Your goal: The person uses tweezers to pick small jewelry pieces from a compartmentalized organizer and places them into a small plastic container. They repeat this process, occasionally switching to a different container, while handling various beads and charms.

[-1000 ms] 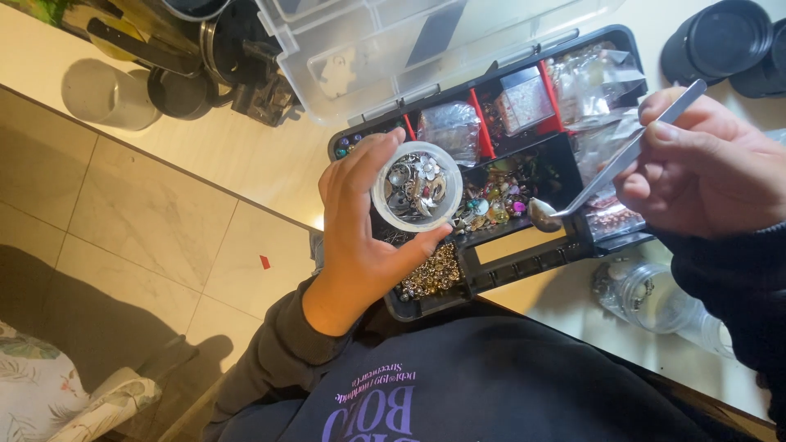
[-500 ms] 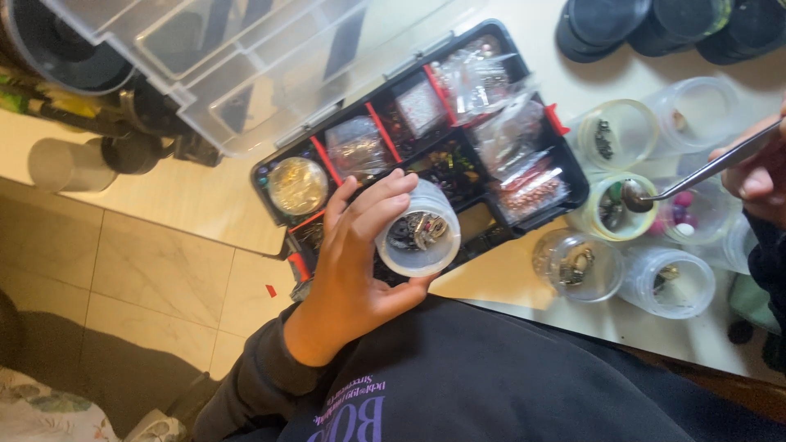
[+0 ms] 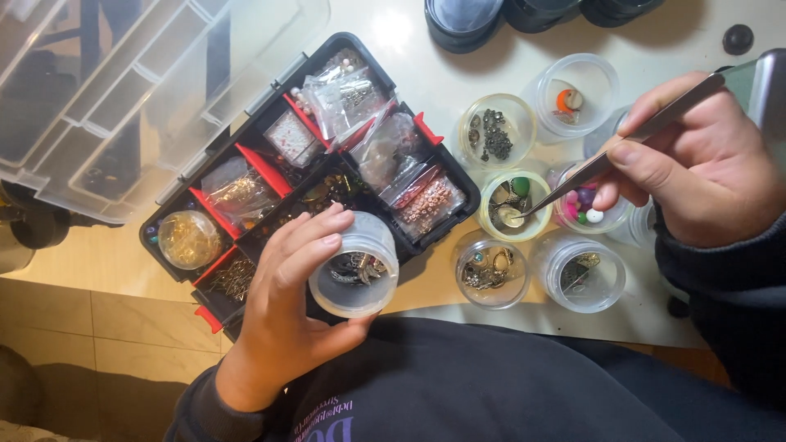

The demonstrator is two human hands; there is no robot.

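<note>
Clear jar: the clear plastic jar [image 3: 354, 266], holding small metal trinkets, lay tilted on its side in the left hand, its open mouth turned toward the camera, in front of the organiser box's near edge and above the person's dark sweatshirt.
Table: a pale tabletop [image 3: 426, 69] carried everything; tiled floor showed at lower left.
Organiser lid: a transparent ribbed lid [image 3: 123, 90] stood swung open at upper left.
Organiser box: the black compartment box [image 3: 295, 176] with red dividers held small bags of beads and findings, plus a round tub of gold-coloured pieces at its left end.
Left hand: the left hand [image 3: 282, 315] was wrapped round the jar, fingers curled over its wall, thumb beneath its base.
Right hand: the right hand [image 3: 704, 168] pinched the tweezers between thumb and forefinger, the other fingers folded in.
Small pots: six clear round pots sat in a cluster right of the box; the yellow-rimmed pot [image 3: 514, 205] in the middle held green, white and metal pieces.
Dark lids: black round lids [image 3: 463, 20] lay at the table's far edge.
Tweezers: metal tweezers [image 3: 610, 160] slanted down-left, tips inside the yellow-rimmed pot; whether they gripped anything could not be told.
</note>
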